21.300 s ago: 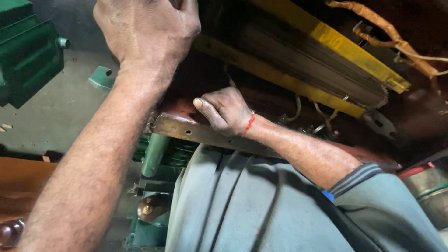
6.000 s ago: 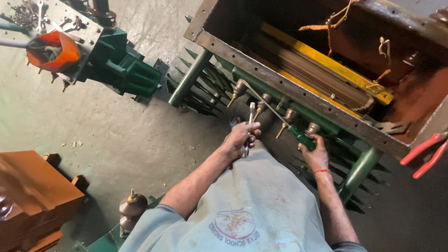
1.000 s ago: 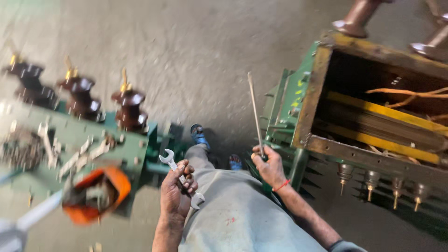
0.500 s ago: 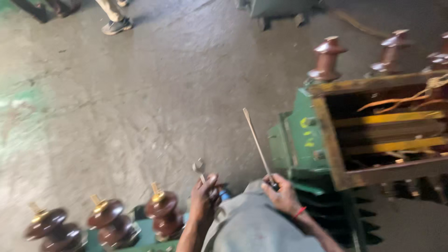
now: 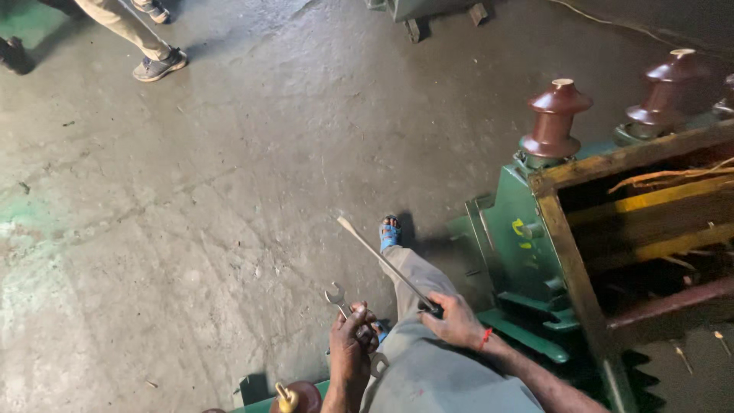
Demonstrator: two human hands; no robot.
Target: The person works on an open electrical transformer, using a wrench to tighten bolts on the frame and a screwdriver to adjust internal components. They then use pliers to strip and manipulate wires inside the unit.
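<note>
1. Gripping tools in both hands, the person stands on a stained, cracked concrete floor (image 5: 229, 191) beside an open green transformer tank (image 5: 535, 252).
2. The left hand (image 5: 350, 344) has its fingers wrapped around the shank of a metal open-ended spanner (image 5: 336, 297), whose forked head points up and away from the body.
3. The right hand (image 5: 453, 320) has its fingers closed around the dark handle of a long screwdriver (image 5: 382, 260); its thin, flat-tipped steel shaft slants up to the left, clear of the tank.
4. Judging by this, the tank's lid is already off: its rusty rim frame is bare, and yellow bars and brownish strips show inside. Neither tool touches the tank now, so any remaining work on it is paused.
5. Glossy brown, ribbed ceramic insulators (image 5: 554, 118) stand on the tank's far edge; another insulator (image 5: 294, 398) with a brass stud sits low by the left hand.
6. A passer-by's shoe (image 5: 157, 65) shows at top left.
</note>
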